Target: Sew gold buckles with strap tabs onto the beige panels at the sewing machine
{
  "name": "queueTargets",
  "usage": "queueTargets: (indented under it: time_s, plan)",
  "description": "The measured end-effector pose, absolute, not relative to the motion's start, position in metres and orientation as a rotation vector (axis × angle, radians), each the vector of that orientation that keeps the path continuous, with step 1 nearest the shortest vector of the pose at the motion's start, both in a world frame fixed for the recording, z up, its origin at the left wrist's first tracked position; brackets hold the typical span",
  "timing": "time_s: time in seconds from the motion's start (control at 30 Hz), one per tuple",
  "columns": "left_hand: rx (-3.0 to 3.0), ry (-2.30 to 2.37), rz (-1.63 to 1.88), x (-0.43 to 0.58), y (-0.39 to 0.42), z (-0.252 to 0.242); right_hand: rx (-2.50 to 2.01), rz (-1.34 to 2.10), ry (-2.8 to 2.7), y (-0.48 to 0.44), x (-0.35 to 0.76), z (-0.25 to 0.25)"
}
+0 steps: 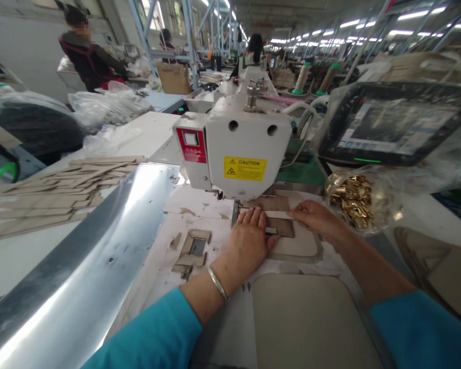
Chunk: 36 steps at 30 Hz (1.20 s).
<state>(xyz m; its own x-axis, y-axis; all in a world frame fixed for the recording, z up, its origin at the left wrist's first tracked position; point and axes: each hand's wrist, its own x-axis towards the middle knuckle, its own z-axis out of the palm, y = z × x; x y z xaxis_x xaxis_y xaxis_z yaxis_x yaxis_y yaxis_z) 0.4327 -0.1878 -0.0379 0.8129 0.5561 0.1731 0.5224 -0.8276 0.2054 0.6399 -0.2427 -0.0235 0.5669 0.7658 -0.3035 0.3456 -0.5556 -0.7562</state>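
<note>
My left hand lies flat on a beige panel under the sewing machine head, fingers stretched forward and a bangle on the wrist. My right hand is at the panel's right side, its thumb and fingertips pinched at the end of a narrow pale strip. Brown rectangular pieces lie just above and below that strip. The needle area is partly hidden behind the head. Nearer to me lies another beige panel with rounded corners.
Gold-coloured metal parts fill a clear plastic-lined container on the right, below a plastic-wrapped screen. Stacked beige strips lie left, past a shiny metal plate. Dark-edged panels sit far right. A co-worker stands back left.
</note>
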Motion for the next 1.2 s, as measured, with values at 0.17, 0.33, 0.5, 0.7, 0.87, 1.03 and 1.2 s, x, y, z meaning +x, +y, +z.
queueTargets:
  time_s: [0.17, 0.33, 0.5, 0.7, 0.87, 1.03, 1.2]
  plan:
    - [2.891, 0.672, 0.423, 0.442, -0.187, -0.045, -2.186, 0.775, -0.923, -0.243, 0.64, -0.028]
    - [2.904, 0.552, 0.377, 0.464, -0.193, -0.045, -2.254, 0.78, -0.942, -0.242, 0.635, -0.025]
    - [2.917, 0.643, 0.381, 0.455, -0.194, -0.045, -2.312, 0.838, -1.036, -0.244, 0.64, -0.017]
    - [2.927, 0.88, 0.441, 0.416, -0.18, -0.044, -2.284, 1.033, -0.941, -0.241, 0.647, -0.006]
    - [2.925, 0.904, 0.419, 0.415, -0.178, -0.043, -2.305, 1.105, -0.951, -0.237, 0.641, 0.001]
    - [2.944, 0.886, 0.456, 0.418, -0.181, -0.042, -2.356, 1.01, -0.978, -0.235, 0.632, 0.0]
    - [2.939, 0.886, 0.477, 0.418, -0.182, -0.041, -2.479, 0.846, -1.142, -0.227, 0.637, -0.002]
